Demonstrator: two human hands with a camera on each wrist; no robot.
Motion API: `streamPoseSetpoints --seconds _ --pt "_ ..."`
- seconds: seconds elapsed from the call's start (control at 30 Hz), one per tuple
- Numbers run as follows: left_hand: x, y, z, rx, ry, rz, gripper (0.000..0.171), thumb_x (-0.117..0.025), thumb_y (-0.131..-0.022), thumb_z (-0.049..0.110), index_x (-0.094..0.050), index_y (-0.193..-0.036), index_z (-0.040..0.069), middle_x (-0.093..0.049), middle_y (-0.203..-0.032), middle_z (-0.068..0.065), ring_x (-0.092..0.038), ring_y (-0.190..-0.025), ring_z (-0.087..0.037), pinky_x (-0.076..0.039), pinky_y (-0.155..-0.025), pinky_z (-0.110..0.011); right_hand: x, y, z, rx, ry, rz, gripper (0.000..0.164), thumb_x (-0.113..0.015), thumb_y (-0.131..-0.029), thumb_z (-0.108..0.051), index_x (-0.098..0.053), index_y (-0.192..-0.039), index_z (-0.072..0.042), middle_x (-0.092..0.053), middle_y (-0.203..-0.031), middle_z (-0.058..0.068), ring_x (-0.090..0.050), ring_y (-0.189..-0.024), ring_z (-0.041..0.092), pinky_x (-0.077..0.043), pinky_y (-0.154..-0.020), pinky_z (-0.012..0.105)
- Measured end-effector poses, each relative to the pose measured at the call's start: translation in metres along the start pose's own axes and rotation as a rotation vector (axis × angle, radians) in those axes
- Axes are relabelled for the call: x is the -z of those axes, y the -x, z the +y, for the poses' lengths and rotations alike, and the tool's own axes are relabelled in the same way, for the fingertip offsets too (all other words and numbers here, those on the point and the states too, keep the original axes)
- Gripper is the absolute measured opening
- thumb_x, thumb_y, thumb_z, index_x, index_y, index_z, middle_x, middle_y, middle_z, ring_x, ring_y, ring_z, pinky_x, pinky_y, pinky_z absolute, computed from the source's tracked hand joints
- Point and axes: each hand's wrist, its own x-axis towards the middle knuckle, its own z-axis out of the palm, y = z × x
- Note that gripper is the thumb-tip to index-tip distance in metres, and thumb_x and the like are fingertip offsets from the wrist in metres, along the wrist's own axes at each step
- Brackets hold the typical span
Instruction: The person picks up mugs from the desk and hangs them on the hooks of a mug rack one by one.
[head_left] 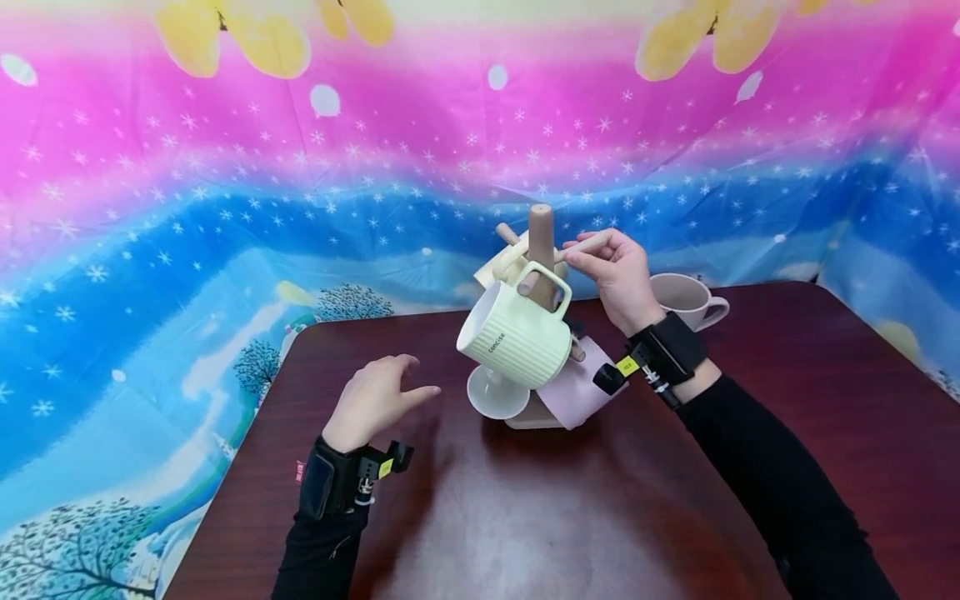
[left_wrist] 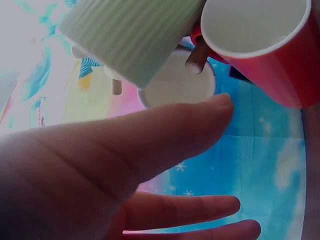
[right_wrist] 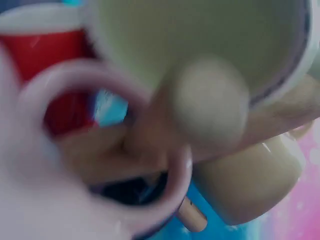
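Note:
A wooden mug rack (head_left: 541, 233) stands mid-table with several mugs hung on it. My right hand (head_left: 624, 279) holds one of its upper pegs (head_left: 592, 244) between thumb and fingers. A pale green ribbed mug (head_left: 517, 337) marked "concise" hangs tilted by its handle, mouth to the left. Below it hangs a mug with a white inside (head_left: 498, 398); the left wrist view shows a red mug (left_wrist: 295, 65) there. A pink mug (head_left: 577, 387) is low on the right side. My left hand (head_left: 371, 400) hovers left of the rack, fingers extended, holding nothing.
A greyish-white mug (head_left: 682, 302) stands upright behind my right wrist. A cream mug (right_wrist: 250, 185) shows in the right wrist view, partly hidden by wood. The dark red-brown table (head_left: 495, 517) meets a colourful printed cloth (head_left: 420, 200) at the back and left.

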Motion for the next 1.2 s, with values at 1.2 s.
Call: streamPoseSetpoints --seconds 1.2 --pt "0.000 0.002 0.003 0.004 0.039 0.019 0.045 -0.066 -0.082 0.040 -0.066 -0.111 0.005 -0.068 -0.084 -0.006 -0.052 -0.061 -0.011 -0.044 -0.063 -0.028 -0.051 0.021 0.028 1.011 0.975 0.462 0.013 -0.071 -0.073 0.002 -0.059 -0.075 0.006 -0.058 -0.069 0.018 -0.058 -0.067 0.030 -0.049 -0.065 0.039"
